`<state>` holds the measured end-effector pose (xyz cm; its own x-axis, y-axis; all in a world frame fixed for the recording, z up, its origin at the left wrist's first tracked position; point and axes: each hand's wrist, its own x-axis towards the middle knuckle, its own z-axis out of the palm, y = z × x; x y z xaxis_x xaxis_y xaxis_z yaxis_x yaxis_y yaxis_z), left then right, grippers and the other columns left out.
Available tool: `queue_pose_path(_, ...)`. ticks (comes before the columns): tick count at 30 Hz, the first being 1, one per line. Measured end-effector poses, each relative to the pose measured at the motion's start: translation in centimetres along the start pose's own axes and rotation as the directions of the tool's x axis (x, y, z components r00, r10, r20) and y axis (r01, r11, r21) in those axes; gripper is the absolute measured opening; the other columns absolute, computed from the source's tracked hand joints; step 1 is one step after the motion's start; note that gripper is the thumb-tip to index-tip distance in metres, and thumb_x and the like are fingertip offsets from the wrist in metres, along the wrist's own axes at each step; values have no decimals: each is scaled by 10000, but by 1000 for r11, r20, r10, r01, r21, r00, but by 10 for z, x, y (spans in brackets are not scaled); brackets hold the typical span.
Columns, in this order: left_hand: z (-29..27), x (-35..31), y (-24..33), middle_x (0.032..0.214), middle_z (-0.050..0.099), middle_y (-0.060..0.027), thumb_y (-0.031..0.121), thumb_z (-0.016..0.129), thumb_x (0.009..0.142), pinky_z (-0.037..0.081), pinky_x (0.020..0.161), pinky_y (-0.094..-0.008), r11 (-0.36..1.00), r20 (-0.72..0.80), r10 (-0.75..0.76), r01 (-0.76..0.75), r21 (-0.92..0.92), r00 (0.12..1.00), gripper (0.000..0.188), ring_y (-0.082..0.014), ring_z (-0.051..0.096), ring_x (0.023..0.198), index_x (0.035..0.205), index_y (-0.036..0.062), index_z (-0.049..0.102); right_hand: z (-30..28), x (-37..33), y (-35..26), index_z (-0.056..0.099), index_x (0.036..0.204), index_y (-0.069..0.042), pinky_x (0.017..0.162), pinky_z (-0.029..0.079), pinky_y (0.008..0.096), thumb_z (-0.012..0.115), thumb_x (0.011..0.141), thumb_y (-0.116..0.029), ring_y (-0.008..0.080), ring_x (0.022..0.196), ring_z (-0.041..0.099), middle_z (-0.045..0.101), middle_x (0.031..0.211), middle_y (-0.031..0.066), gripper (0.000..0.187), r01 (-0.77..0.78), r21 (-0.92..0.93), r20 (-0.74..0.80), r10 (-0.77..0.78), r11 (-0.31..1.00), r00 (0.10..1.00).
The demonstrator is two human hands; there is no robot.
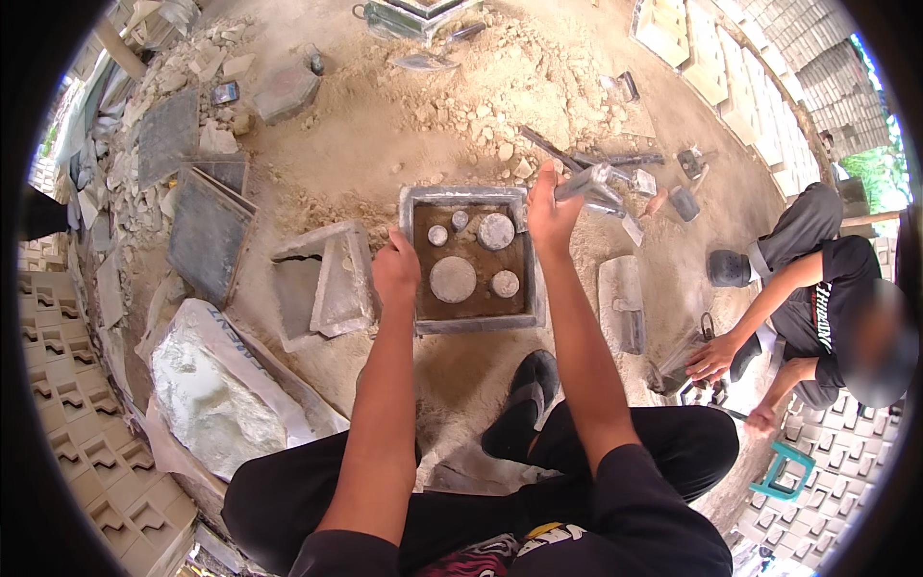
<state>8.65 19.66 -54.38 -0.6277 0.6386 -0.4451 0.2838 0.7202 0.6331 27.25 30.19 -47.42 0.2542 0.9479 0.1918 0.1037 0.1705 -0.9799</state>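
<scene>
A square grey mould frame (473, 325) lies on the sandy ground before me, its inside a brown layer. Several pale round discs stand in it, such as the large disc (453, 279) and a smaller disc (495, 232). At the frame's left wall is my left hand (396, 267), fingers curled; what lies inside them is hidden. My right hand (553, 216), by the upper right corner, is closed around a thick grey metal tool (584, 183) that points right. Its exact kind is unclear.
An open sack of whitish powder (216, 394) sits at lower left, below a broken pale frame (341, 279). Dark slabs (209, 236) lean on rubble at left. Beyond the mould are crumbled earth (500, 82) and a trowel (423, 62). Another person (808, 288) works at right.
</scene>
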Motion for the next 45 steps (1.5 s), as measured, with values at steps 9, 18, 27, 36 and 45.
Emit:
queue_pose_path(9,-3,8,-14,973,654,-270,504,263,957,452,881,-514,999,-27,-13,14,32,1000,676,-462,597,969,941,-10,701,-1,-21,-38,461,564,-84,435,314,269,518,971,-344,82,448,405,440,497,-21,486,-79,105,-82,87,991,993)
queue_pose_path(18,0,9,-14,968,648,-284,519,259,956,446,876,-521,998,-41,20,-18,55,999,697,-467,592,975,940,-23,695,-5,-13,-45,457,587,-84,431,302,277,522,975,-221,74,453,401,437,492,-25,417,34,125,-21,-31,992,999)
queue_pose_path(27,-2,16,-17,956,646,-291,504,249,960,438,878,-521,997,-64,76,-74,33,995,697,-472,589,965,924,-35,690,0,-11,-62,445,565,-37,448,294,300,527,972,-275,79,468,409,417,500,-27,479,128,139,-86,-117,982,989)
queue_pose_path(36,-2,10,-15,942,645,-293,510,243,960,440,864,-531,996,-86,83,-80,44,993,708,-479,589,951,927,-41,687,-3,-11,-61,473,635,-61,489,337,253,465,967,-157,84,524,437,484,565,2,346,111,75,-45,-108,991,993)
queue_pose_path(45,8,15,-25,851,630,-319,536,250,956,435,818,-518,992,-79,123,-122,19,989,754,-489,594,892,893,-95,657,-6,-15,-28,539,793,-4,464,392,262,530,914,-51,95,528,509,540,618,32,130,109,6,72,-109,994,991)
